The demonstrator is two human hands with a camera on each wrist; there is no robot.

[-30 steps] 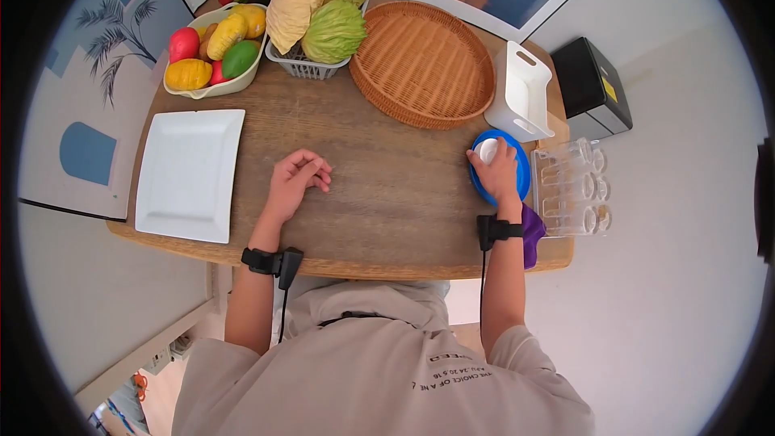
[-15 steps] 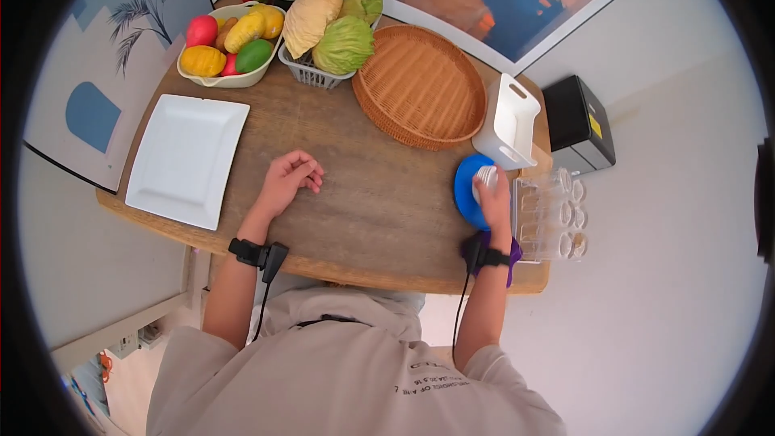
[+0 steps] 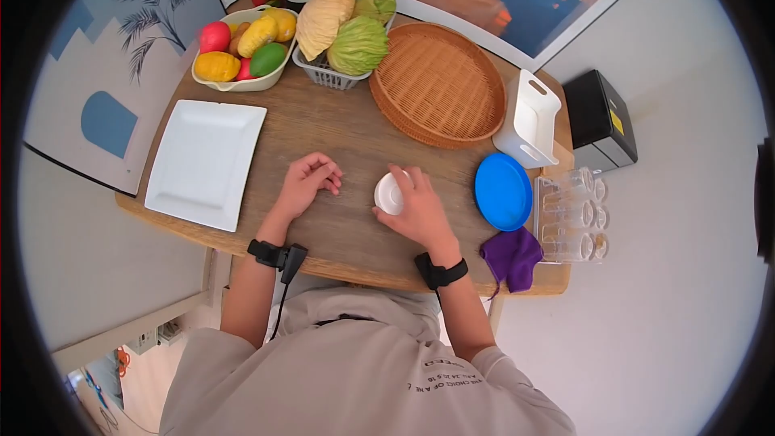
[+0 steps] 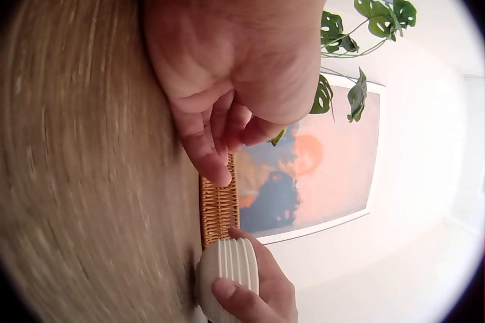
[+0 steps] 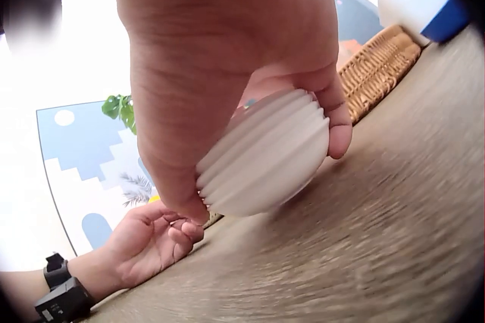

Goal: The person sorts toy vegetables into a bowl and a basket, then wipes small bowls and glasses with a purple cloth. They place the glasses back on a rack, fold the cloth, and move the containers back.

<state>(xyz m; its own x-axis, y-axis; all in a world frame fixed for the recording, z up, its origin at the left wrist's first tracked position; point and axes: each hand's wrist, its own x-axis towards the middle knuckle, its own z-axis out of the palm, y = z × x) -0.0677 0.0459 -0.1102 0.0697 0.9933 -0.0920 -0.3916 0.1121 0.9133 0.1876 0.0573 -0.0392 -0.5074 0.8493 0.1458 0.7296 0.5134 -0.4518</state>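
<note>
Wooden table (image 3: 323,125), one, fills the middle of the head view. On it, by falling size: one wicker tray (image 3: 436,85), upper centre; one white square plate (image 3: 206,165), left; two produce baskets, cream (image 3: 246,85) and grey (image 3: 333,77), upper left to centre; one white bin (image 3: 513,133), right of the tray; one blue plate (image 3: 504,192), right; one purple cloth (image 3: 514,260), below the blue plate. Hands, two. Left hand (image 3: 308,182), centre left: fingers loosely bent, grasping nothing. Right hand (image 3: 416,210), centre: thumb and fingers curled round the stack of white bowls (image 3: 387,195), thumb on one side, fingers opposite. Stack sits at the centre of the frame, between the hands, low at the tabletop; contact not certain. Step judged to be putting the stack down: best kept level, base meeting the wood squarely, thumb and fingers spanning all the rims so that none slides out; let go only once it bears its own weight. Left hand is near enough to steady the far side. Individual bowls, smallest item: four or five rims in the left wrist view, exact number not readable.
</note>
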